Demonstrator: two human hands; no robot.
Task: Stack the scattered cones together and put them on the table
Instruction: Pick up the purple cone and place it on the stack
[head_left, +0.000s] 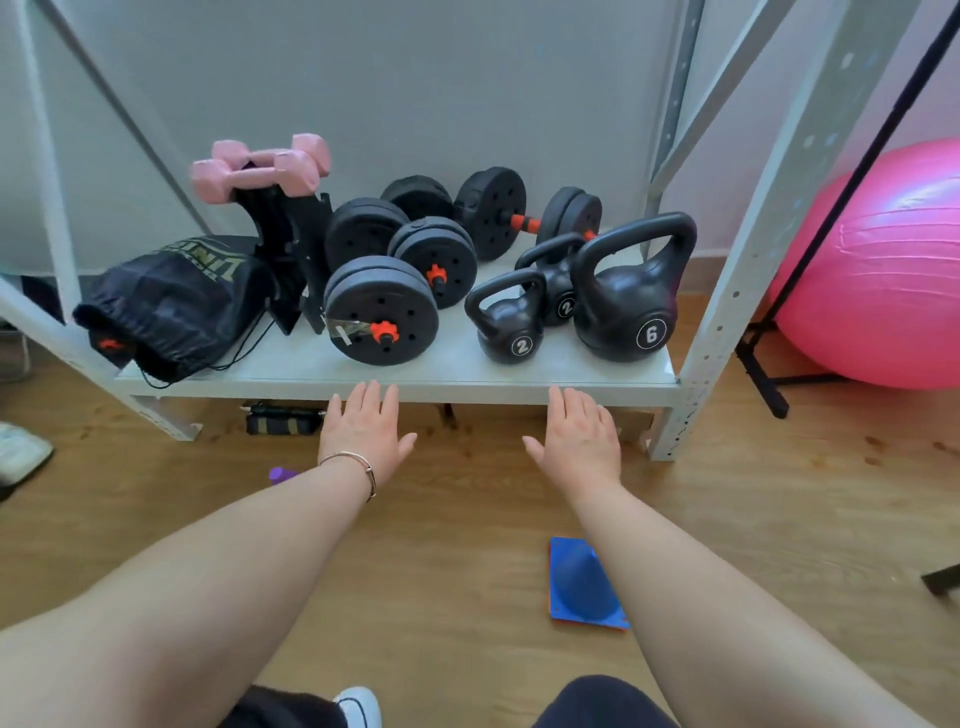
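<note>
A blue cone (582, 584) stands on the wooden floor near me, partly hidden by my right forearm; an orange edge shows under its square base, as of a second cone beneath. Both my arms stretch forward, palms down. My left hand (363, 431), with a thin bracelet at the wrist, hovers flat with fingers apart in front of the low shelf's edge. My right hand (579, 439) is flat and empty too, fingers spread, just before the shelf. Neither hand touches the cone.
A low white metal shelf (467, 371) holds black kettlebells (631, 306), plate dumbbells (382, 312), pink dumbbells (260, 169) on a black stand and a black drawstring bag (176, 306). A pink exercise ball (883, 270) sits right. A small purple object (283, 474) lies by my left wrist.
</note>
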